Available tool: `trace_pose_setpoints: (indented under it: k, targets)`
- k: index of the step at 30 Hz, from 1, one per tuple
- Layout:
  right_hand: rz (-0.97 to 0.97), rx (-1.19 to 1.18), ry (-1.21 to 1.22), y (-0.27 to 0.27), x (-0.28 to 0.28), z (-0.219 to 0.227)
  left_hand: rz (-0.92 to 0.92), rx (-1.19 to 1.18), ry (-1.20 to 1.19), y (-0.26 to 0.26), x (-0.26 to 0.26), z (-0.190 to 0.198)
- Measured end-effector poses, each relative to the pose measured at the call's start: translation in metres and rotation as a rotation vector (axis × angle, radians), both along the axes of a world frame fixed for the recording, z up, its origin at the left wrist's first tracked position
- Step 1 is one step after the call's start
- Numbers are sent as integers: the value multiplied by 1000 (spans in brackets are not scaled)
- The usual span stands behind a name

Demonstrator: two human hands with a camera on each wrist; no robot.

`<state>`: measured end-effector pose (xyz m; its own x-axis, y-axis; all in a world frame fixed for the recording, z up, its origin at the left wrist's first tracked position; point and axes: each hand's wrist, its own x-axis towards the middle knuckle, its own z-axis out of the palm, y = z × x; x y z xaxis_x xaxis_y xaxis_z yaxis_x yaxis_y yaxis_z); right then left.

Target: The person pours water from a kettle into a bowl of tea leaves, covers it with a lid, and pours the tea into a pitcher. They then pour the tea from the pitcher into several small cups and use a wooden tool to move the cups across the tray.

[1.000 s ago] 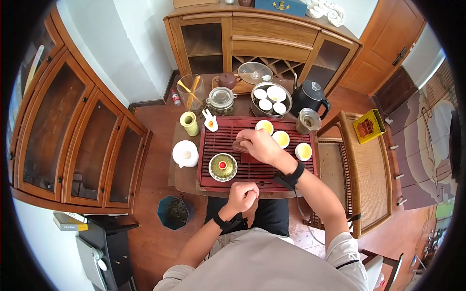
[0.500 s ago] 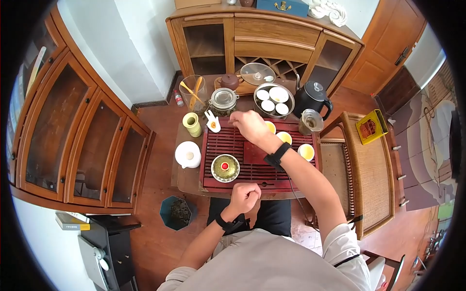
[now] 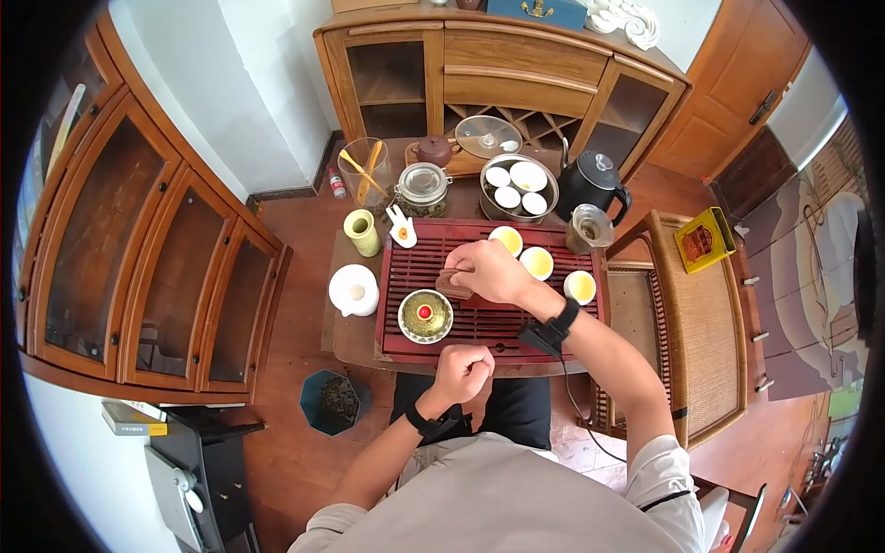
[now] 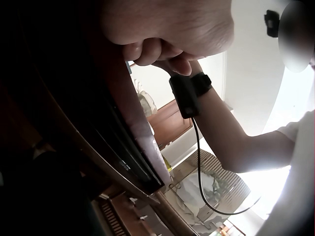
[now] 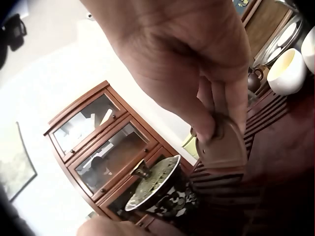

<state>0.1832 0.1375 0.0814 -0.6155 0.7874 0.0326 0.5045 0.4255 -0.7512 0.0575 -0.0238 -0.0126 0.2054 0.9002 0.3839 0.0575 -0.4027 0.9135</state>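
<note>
My right hand (image 3: 490, 270) pinches a flat brown coaster (image 5: 224, 155) with a rounded edge between thumb and fingers. It hangs over the slatted red-brown tea tray (image 3: 402, 347), just behind the lidded bowl (image 3: 425, 316). That patterned bowl, its lid topped by a red knob, also shows below the coaster in the right wrist view. Three white cups of yellow tea (image 3: 536, 264) stand on the tray to the right of the hand. My left hand (image 3: 464, 373) is curled into a fist at the tray's front edge, with nothing visible in it.
Left of the tray stand a white teapot (image 3: 353, 290) and a green vase-shaped holder (image 3: 362, 233). Behind it are a glass jar (image 3: 423, 190), a metal bowl of white cups (image 3: 518, 189) and a black kettle (image 3: 595, 192). A glass pitcher (image 3: 588, 229) stands at the back right.
My right hand went toward the back left of the tray, then came back nearer the lidded bowl, with the coaster showing beneath its fingers. The left hand stays put.
</note>
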Motion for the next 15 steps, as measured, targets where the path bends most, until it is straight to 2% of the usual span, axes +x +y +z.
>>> trace_pose_setpoints:
  k: [5, 11, 13, 15]
  targets:
    - [9, 66, -107, 30, -18, -21, -6, -17, -14, 0, 0, 1]
    - [-171, 238, -85, 63, -37, -10, 20, -6, 14, -1, 0, 2]
    - [-166, 308, -102, 61, -39, -11, 24, -14, 8, -1, 1, 0]
    - [-41, 369, -104, 56, -40, -20, 23, -15, 10, -1, 1, -1]
